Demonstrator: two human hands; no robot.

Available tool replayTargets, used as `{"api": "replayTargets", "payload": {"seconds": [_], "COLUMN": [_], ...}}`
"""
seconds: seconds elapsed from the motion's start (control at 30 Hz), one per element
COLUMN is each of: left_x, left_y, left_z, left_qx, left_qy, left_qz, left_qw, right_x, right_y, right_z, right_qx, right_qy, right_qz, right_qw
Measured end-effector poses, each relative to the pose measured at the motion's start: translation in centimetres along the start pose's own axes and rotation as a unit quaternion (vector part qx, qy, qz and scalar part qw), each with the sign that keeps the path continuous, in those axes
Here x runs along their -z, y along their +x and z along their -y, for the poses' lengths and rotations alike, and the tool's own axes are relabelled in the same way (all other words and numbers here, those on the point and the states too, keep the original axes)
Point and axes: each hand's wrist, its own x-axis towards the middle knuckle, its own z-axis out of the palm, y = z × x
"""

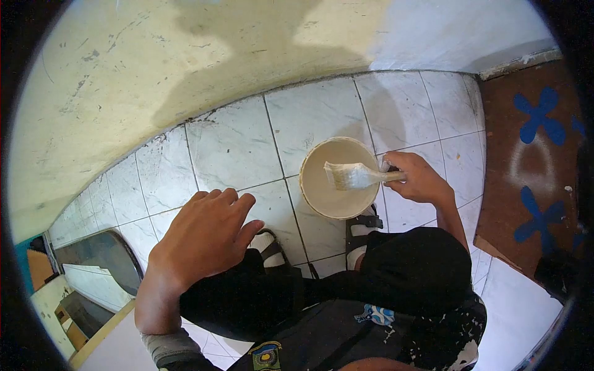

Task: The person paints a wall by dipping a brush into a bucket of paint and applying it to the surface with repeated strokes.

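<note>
A wide paintbrush [354,175] with white-coated bristles lies level across the mouth of a cream bucket [339,209], its bristles pointing left. My right hand [416,177] is closed round the brush handle, right at the bucket's rim, and white paint marks its thumb. Pale, whitish residue coats the bucket's inside. My left hand [213,232] hangs over my left knee with the back of it up, fingers loosely bent and thumb apart, holding nothing. The bucket stands on the tiled floor [238,148], close in front of my sandalled feet.
Ahead rises a wall [124,99], scuffed yellow at left and fresh white at right. A brown board [504,167] with blue flower shapes borders the right side. At lower left lies a dark-edged mirror-like panel [127,260].
</note>
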Motion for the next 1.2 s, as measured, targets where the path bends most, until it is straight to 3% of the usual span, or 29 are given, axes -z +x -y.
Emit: {"api": "replayTargets", "payload": {"seconds": [0.23,0.3,0.43,0.6,0.73,0.8,0.83,0.9,0.93,1.0,1.2], "left_x": [0.2,0.1,0.3,0.2,0.7,0.4,0.4,0.6,0.6,0.8,0.4], "left_y": [-0.1,-0.3,-0.2,-0.3,-0.1,-0.1,-0.1,0.1,0.2,0.6,1.7], "left_z": [0.0,0.1,0.0,-0.1,-0.7,-0.8,-0.8,-0.9,-0.9,-1.1,-0.9], "left_qx": [-0.003,-0.003,0.001,0.001,0.008,0.002,0.008,0.012,0.016,0.018,0.036], "left_qy": [-0.002,0.000,0.003,0.000,0.005,0.005,0.001,0.002,-0.002,0.000,-0.014], "left_qz": [-0.002,-0.003,0.003,-0.002,0.007,-0.004,-0.001,0.002,0.006,0.010,0.023], "left_qw": [1.000,1.000,1.000,1.000,1.000,1.000,1.000,1.000,1.000,1.000,0.999], "right_x": [-1.0,-1.2,-1.1,-1.4,-0.1,0.3,0.1,-0.8,-1.8,-4.4,-7.1], "right_y": [0.1,0.0,0.0,0.1,1.2,2.7,3.8,6.8,8.4,11.5,16.5], "right_z": [-1.0,-1.5,-2.3,-3.1,-6.1,-8.9,-9.7,-11.1,-12.5,-15.5,-18.2], "right_qx": [-0.010,0.013,0.038,0.125,0.127,0.095,0.095,0.010,0.011,-0.117,-0.188], "right_qy": [0.083,0.204,0.243,0.335,0.409,0.563,0.566,0.537,0.538,0.549,0.569], "right_qz": [-0.004,-0.017,-0.035,-0.142,-0.215,-0.223,-0.229,-0.331,-0.335,-0.353,-0.341], "right_qw": [0.996,0.979,0.969,0.923,0.877,0.790,0.786,0.776,0.773,0.749,0.724]}}
